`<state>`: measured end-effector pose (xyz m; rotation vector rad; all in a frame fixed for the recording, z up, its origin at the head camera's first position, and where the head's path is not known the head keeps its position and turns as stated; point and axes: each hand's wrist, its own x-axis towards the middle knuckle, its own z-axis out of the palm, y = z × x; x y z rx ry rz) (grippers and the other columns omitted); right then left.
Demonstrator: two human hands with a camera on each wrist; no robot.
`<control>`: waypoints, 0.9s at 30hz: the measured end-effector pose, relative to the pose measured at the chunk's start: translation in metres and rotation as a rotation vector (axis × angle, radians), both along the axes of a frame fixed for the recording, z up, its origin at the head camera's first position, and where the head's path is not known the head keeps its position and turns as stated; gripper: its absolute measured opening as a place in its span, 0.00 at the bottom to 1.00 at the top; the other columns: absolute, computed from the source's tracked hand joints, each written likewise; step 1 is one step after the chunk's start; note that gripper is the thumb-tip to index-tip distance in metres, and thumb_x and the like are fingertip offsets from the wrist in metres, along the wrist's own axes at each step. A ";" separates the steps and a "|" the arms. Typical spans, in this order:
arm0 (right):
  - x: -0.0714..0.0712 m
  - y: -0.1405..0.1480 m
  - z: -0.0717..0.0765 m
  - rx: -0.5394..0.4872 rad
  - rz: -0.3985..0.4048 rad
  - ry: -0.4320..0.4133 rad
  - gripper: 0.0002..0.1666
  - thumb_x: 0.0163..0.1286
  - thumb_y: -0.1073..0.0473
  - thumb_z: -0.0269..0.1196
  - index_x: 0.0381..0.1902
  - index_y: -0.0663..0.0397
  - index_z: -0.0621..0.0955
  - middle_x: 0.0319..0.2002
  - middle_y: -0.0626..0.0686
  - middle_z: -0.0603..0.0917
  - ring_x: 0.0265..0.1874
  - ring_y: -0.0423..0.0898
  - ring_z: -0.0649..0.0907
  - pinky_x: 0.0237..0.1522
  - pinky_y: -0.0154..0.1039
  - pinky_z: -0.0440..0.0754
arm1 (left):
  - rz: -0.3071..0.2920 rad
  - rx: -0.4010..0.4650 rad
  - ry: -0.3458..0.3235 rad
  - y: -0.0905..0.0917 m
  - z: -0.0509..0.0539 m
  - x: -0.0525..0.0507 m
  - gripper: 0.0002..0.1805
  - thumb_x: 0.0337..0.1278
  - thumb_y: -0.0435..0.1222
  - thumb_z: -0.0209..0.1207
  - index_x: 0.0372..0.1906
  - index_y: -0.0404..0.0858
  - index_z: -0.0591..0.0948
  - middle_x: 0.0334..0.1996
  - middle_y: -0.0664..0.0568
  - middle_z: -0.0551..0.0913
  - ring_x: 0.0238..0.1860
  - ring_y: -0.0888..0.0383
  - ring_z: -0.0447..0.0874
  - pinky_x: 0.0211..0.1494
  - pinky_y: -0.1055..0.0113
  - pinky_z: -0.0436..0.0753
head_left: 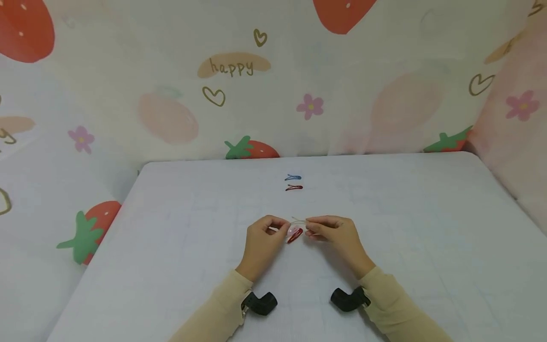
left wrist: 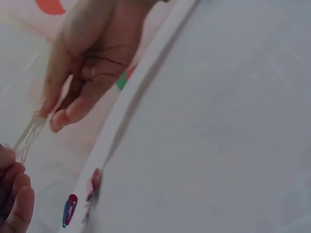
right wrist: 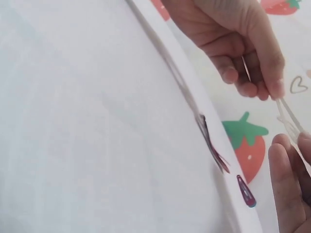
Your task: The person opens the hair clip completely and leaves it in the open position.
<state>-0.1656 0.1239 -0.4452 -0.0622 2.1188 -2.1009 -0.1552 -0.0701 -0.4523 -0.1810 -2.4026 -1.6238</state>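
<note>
My left hand pinches one end of a pale, whitish snap hair clip between thumb and forefinger. The other end lies in the pinch of my right hand. In the left wrist view, the pale clip shows its narrow strips standing apart. The right wrist view also has the clip stretched between both hands, its ends covered by fingertips. Just under it on the table lies a red snap hair clip, with something pale pink beside it, partly behind the left fingers.
Farther back on the white table, a blue hair clip and a red hair clip lie one behind the other, both sprung apart. A wall cover printed with strawberries and flowers stands behind the table's far edge.
</note>
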 end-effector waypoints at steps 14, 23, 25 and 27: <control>-0.037 0.000 0.017 0.063 0.037 -0.002 0.18 0.67 0.58 0.68 0.47 0.68 0.84 0.43 0.66 0.87 0.34 0.40 0.88 0.44 0.37 0.87 | -0.008 0.051 -0.051 -0.004 0.013 -0.032 0.05 0.59 0.35 0.67 0.34 0.36 0.87 0.31 0.45 0.88 0.28 0.61 0.82 0.32 0.76 0.78; -0.078 -0.001 0.024 0.118 0.051 -0.059 0.17 0.68 0.63 0.65 0.49 0.72 0.82 0.43 0.62 0.88 0.31 0.36 0.87 0.42 0.33 0.86 | -0.029 -0.007 -0.138 -0.005 0.015 -0.064 0.08 0.61 0.39 0.66 0.38 0.38 0.88 0.34 0.47 0.88 0.29 0.62 0.80 0.34 0.74 0.79; -0.083 -0.001 0.024 0.149 0.045 -0.075 0.17 0.68 0.63 0.65 0.50 0.71 0.82 0.44 0.62 0.88 0.32 0.36 0.87 0.41 0.32 0.86 | -0.034 -0.010 -0.151 -0.004 0.013 -0.070 0.08 0.62 0.39 0.66 0.39 0.38 0.88 0.35 0.47 0.88 0.29 0.62 0.80 0.34 0.74 0.78; -0.088 -0.002 0.023 0.182 0.032 -0.091 0.17 0.68 0.62 0.66 0.50 0.70 0.83 0.42 0.60 0.89 0.31 0.36 0.87 0.40 0.31 0.86 | -0.035 -0.012 -0.163 -0.002 0.010 -0.075 0.08 0.62 0.38 0.65 0.39 0.37 0.87 0.35 0.46 0.88 0.28 0.63 0.79 0.34 0.75 0.78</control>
